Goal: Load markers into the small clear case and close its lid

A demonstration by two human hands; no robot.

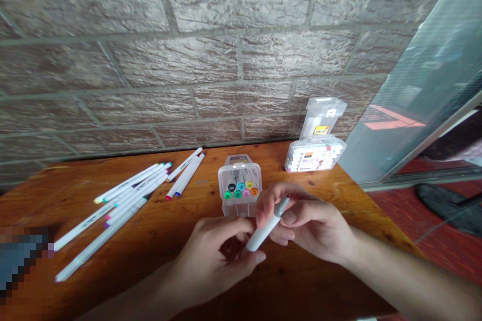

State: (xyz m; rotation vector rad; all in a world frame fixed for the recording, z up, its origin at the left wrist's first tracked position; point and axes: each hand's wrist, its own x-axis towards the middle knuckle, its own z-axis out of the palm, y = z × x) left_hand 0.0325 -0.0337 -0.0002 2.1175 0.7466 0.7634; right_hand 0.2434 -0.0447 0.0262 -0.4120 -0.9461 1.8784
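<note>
A white marker with a grey cap [264,230] slants between my two hands above the table. My left hand [222,246] pinches its lower white end between thumb and fingers. Around the grey cap end, the thumb and fingers of my right hand [301,215] are closed. Just beyond my hands, an open clear plastic case [223,180] holds several markers [241,189], their coloured, numbered ends facing me. Part of the case's near side is hidden behind my right fingers.
Several loose white markers [131,185] lie scattered on the wooden table [161,241] at the left. A filled marker box [316,154] and an upright clear case part [318,120] stand at the back right. A stone-block wall [211,60] borders the table.
</note>
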